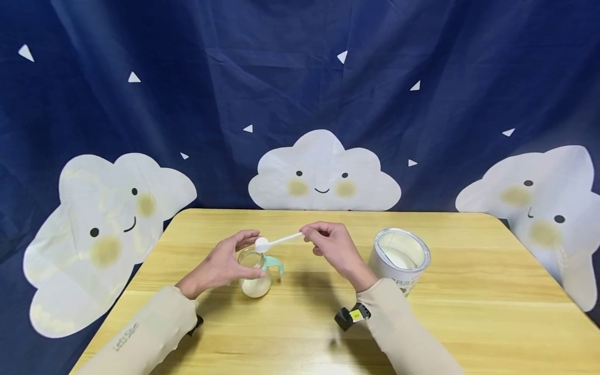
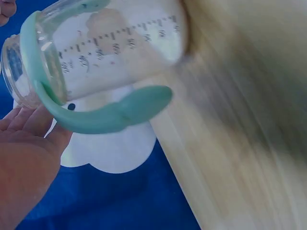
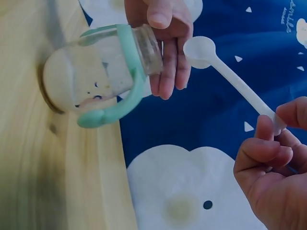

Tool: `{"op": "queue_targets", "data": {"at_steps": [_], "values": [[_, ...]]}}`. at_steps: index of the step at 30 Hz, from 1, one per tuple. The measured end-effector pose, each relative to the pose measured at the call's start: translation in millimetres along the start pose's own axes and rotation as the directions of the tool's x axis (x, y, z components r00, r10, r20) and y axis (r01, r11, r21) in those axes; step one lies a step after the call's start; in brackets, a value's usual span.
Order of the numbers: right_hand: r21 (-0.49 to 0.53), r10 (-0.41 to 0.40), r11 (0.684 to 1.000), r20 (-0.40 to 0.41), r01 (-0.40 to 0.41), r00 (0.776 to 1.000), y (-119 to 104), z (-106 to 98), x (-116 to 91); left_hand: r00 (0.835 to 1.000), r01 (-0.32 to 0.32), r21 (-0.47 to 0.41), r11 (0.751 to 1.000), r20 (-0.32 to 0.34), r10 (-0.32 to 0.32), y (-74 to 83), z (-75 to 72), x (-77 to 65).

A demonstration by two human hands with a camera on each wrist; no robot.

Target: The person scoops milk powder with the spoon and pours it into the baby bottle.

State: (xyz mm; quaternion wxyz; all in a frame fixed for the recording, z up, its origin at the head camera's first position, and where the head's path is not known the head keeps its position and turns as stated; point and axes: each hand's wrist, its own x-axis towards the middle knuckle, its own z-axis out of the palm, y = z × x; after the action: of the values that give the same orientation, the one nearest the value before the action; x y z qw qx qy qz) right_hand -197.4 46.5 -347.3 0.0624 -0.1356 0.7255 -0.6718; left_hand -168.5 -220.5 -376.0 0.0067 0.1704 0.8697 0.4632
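Observation:
A clear baby bottle [image 1: 255, 286] with a mint-green handle [image 2: 110, 115] stands uncapped on the table, pale contents in its lower part. My left hand [image 1: 225, 263] is spread about its neck, thumb in front and fingers behind. Those fingers [image 3: 169, 72] look fairly straight in the right wrist view. My right hand [image 1: 333, 245] pinches the handle end of a white measuring scoop [image 3: 240, 84]. The scoop's bowl is just above the bottle's mouth, near its right rim. Whether powder fills the bowl, I cannot tell.
An open white tin [image 1: 400, 260] holding pale powder stands on the wooden table [image 1: 469, 271], right of my right hand. Behind the table hangs a dark blue curtain [image 1: 290, 78] with smiling clouds. A black strap device [image 1: 351, 316] is on my right wrist.

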Motion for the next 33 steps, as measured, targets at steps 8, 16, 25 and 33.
{"op": "queue_targets", "data": {"at_steps": [8, 16, 25, 33], "values": [[-0.002, 0.006, 1.0, -0.063, -0.006, 0.998, -9.7, -19.8, -3.1, 0.999, -0.017, 0.022, 1.0, 0.032, 0.016, 12.8, 2.4, 7.7], [-0.039, 0.004, 0.999, -0.1, -0.007, 0.995, -18.9, -37.9, -8.8, 0.997, -0.052, 0.021, 0.998, 0.056, 0.051, 25.5, 7.6, 14.3], [-0.054, 0.014, 0.998, -0.124, -0.021, 0.992, -24.1, -56.7, -12.9, 0.995, -0.068, 0.029, 0.997, 0.07, 0.066, 34.0, 14.4, 19.8], [-0.042, 0.002, 0.999, -0.118, -0.007, 0.993, -24.5, -69.2, -15.0, 0.994, -0.069, 0.005, 0.998, 0.082, 0.068, 41.7, 18.1, 23.4]]}}
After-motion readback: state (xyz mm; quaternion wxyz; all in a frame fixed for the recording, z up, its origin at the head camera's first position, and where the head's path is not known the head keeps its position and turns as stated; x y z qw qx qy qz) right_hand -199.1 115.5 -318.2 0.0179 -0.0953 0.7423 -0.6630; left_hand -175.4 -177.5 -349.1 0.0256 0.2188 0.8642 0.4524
